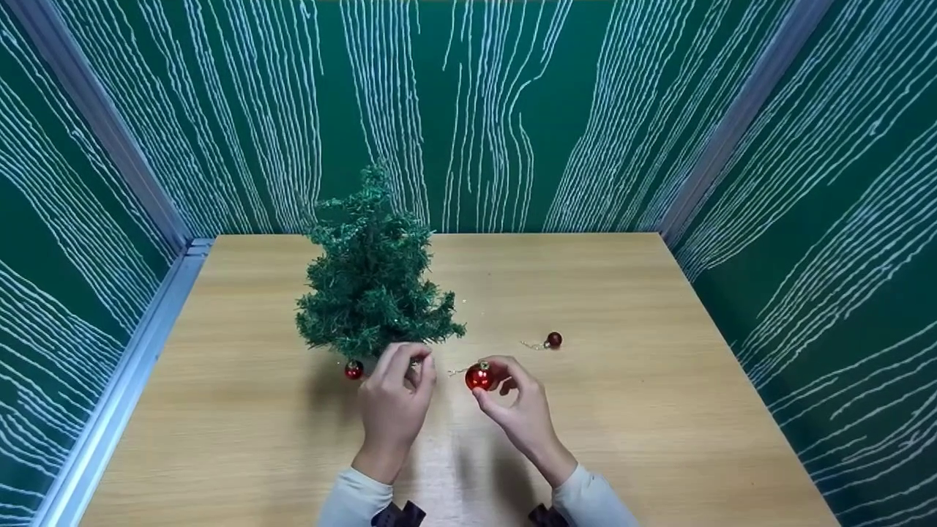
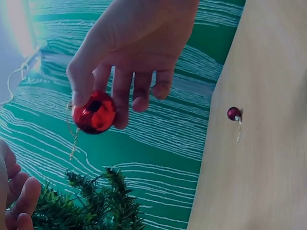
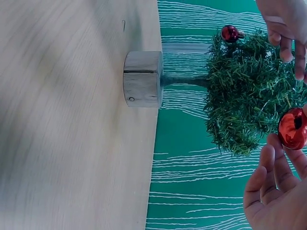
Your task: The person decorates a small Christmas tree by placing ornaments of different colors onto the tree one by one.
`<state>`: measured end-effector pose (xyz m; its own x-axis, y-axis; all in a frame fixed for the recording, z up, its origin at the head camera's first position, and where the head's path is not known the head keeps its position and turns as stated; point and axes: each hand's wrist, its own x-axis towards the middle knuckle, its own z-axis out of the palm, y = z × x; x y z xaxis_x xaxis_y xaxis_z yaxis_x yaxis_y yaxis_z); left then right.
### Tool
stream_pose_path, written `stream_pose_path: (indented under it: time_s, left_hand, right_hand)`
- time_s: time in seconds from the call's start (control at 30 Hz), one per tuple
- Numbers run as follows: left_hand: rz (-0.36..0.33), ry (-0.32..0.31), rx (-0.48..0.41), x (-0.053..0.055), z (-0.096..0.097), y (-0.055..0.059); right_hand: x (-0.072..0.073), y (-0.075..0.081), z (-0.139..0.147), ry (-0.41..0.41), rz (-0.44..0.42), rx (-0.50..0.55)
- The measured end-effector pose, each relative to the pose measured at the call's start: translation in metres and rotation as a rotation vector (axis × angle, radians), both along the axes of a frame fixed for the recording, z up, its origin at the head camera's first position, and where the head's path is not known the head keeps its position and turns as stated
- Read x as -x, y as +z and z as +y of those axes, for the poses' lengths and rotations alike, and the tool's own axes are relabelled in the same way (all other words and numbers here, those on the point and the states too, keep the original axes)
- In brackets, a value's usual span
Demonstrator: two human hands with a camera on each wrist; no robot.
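Observation:
My right hand [image 1: 521,406] pinches a shiny red Christmas bauble [image 1: 479,377] between thumb and fingertips, held up in front of the tree. From the bauble's gold cap a thin gold cord [image 2: 74,143] hangs loose, as the left wrist view shows. Just left of it is my left hand [image 1: 395,402], fingers loosely bent and nothing visible in them. Behind the left hand stands a small artificial Christmas tree [image 1: 370,278], its round wooden base [image 3: 143,79] visible in the right wrist view. One dark red bauble [image 1: 353,369] hangs low on the tree's left side.
Another dark red bauble [image 1: 554,339] with a gold cord lies on the wooden table [image 1: 622,410], right of the tree. Green walls [image 1: 564,110] with white wavy lines enclose the table at the back and both sides.

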<state>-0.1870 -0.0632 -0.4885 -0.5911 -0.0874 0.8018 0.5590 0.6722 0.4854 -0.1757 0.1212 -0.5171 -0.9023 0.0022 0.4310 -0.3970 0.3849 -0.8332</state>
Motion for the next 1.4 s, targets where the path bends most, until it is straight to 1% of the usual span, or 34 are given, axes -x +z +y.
stream_pose_path:
  time_s: [0.1,0.23,0.37,0.47,0.6,0.73,0.83,0.97,1.17,1.4]
  left_hand:
    - [-0.006,-0.013,0.019,0.0,0.002,0.0]
    - [-0.041,-0.045,0.013,-0.004,0.005,-0.002]
    - [-0.085,-0.093,-0.018,-0.009,0.013,-0.008]
    - [-0.128,-0.11,-0.012,-0.012,0.019,-0.014]
    - [-0.182,-0.111,0.021,-0.013,0.024,-0.019]
    - [-0.217,-0.106,0.045,-0.013,0.026,-0.021]
    - [-0.223,-0.104,0.05,-0.013,0.026,-0.02]
    - [-0.213,-0.1,0.052,-0.012,0.026,-0.02]
    - [-0.212,-0.112,0.047,-0.011,0.026,-0.02]
    - [-0.214,-0.099,0.033,-0.01,0.024,-0.018]
  right_hand:
    - [-0.005,0.015,-0.005,0.014,0.009,0.0]
    - [-0.012,0.03,-0.01,0.036,0.033,0.007]
    - [-0.013,0.029,-0.011,0.039,0.052,0.008]
    - [-0.013,0.028,-0.011,0.043,0.056,0.01]
    - [-0.013,0.026,-0.011,0.052,0.056,0.009]
    - [-0.013,0.025,-0.01,0.051,0.061,0.006]
    - [-0.012,0.024,-0.009,0.045,0.071,0.002]
    - [-0.012,0.023,-0.009,0.046,0.078,-0.01]
    - [-0.011,0.023,-0.008,0.048,0.084,-0.008]
    - [-0.011,0.02,-0.008,0.047,0.101,-0.012]
